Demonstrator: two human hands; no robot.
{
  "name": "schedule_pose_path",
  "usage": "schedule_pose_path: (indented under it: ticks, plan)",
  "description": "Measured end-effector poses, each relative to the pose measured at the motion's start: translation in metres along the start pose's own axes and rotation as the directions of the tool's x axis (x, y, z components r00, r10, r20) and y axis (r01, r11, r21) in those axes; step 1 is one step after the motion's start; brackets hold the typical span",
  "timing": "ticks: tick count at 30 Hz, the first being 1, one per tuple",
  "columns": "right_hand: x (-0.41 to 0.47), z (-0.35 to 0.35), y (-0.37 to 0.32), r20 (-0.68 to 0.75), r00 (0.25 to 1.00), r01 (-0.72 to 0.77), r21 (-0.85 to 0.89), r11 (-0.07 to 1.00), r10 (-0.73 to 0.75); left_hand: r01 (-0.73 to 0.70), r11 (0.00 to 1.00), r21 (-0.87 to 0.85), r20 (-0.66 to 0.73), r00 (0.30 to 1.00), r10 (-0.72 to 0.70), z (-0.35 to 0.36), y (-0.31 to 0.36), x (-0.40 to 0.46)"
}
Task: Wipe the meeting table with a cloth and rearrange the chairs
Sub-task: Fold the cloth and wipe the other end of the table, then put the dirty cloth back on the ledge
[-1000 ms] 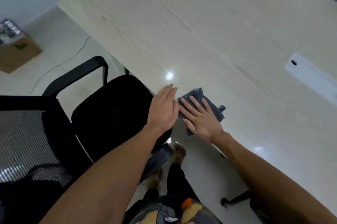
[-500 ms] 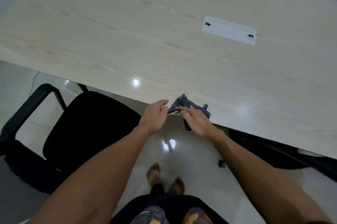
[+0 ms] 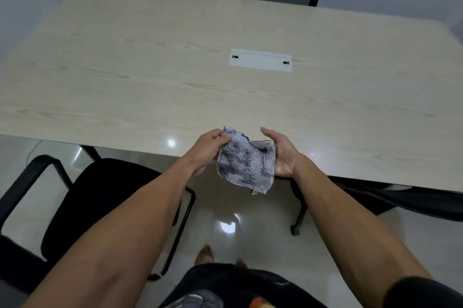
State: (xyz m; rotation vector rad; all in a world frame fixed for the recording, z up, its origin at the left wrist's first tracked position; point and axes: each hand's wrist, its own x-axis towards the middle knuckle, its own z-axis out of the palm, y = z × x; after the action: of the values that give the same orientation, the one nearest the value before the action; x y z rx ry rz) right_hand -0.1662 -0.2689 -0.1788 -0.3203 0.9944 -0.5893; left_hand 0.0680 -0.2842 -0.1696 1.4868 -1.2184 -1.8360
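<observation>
Cloth (image 3: 244,163) is off the counter (image 3: 150,77), held in the air just past its near edge: left hand (image 3: 205,151) pinches 1 side, right hand (image 3: 281,154) cups the other. Wiping looks unfinished or paused. 2 chairs (image 3: 105,197) on the near side aren't tucked in.

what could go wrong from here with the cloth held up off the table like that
1. The cloth looks heavily blotched with dark marks; wiping with that face down may smear the pale table rather than clean it.
2. It hangs loosely between the left hand and right hand over the table edge, so a slack hold could drop it on the floor.
3. The black chair sits close on the left and may get bumped when stepping sideways.
</observation>
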Motion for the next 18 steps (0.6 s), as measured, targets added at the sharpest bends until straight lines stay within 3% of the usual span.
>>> schedule_pose_path:
  ticks: [4,11,14,18]
  plan:
    - [-0.020,-0.018,0.010,0.037,0.998,0.056,0.083,0.995,-0.059,-0.029,0.997,0.073,-0.041,0.999,0.032,0.005,0.002,-0.005]
    - [-0.026,-0.015,0.022,-0.232,0.962,0.138,-0.034,0.990,-0.142,0.029,0.967,0.252,-0.074,0.997,-0.011,0.005,-0.022,-0.003]
    - [-0.025,-0.016,0.031,-0.333,0.912,0.208,-0.126,0.970,-0.238,-0.002,0.960,0.279,-0.095,0.995,0.030,0.000,-0.043,0.018]
    - [-0.035,-0.016,0.045,-0.446,0.841,0.264,-0.155,0.952,-0.306,-0.048,0.918,0.393,-0.058,0.995,0.077,0.021,-0.024,-0.003]
